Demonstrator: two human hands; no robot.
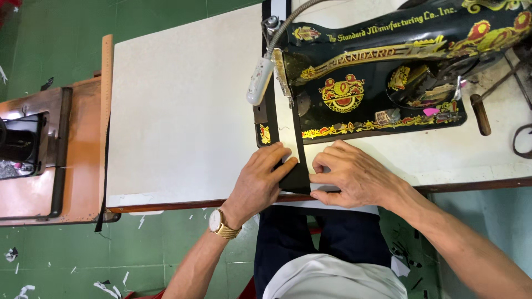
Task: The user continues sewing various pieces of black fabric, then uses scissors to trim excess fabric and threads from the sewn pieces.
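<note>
A narrow black fabric strip (298, 166) runs from the needle area of a black sewing machine (388, 72) with gold and red ornament toward the table's near edge. My left hand (260, 182), wearing a gold wristwatch, presses flat on the strip's left side, fingers spread over it. On the strip's right side my right hand (349, 174) pinches its edge with the fingertips. Both hands rest on the white tabletop (183, 111) near its front edge. The strip's near end is partly hidden under my hands.
A small white lamp (259, 80) on a flexible neck hangs beside the machine's head. A long wooden ruler (105, 99) lies along the table's left edge. Another sewing table (39, 149) stands left. Scissors handles (521, 141) lie far right. Fabric scraps litter the green floor.
</note>
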